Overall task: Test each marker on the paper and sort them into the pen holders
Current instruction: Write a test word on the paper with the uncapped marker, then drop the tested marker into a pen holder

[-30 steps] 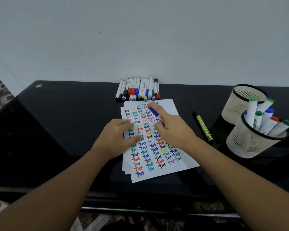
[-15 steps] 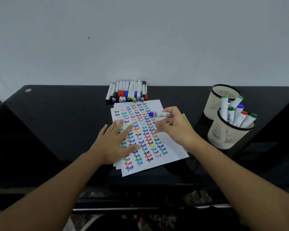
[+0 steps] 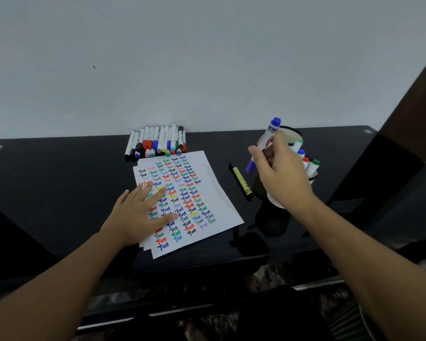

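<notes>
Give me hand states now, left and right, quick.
Left hand: open, fingers flat, pressing on the paper.
Right hand: closed, holding the blue marker up by the pen holders.

The right hand (image 3: pixel 282 173) covers most of the two pen holders (image 3: pixel 293 135) behind its grip, and the middle of the blue marker (image 3: pixel 271 134) it holds. The marker's label is too blurred to read. Beneath the left hand (image 3: pixel 140 212), the paper (image 3: pixel 217 193) is partly hidden.
</notes>
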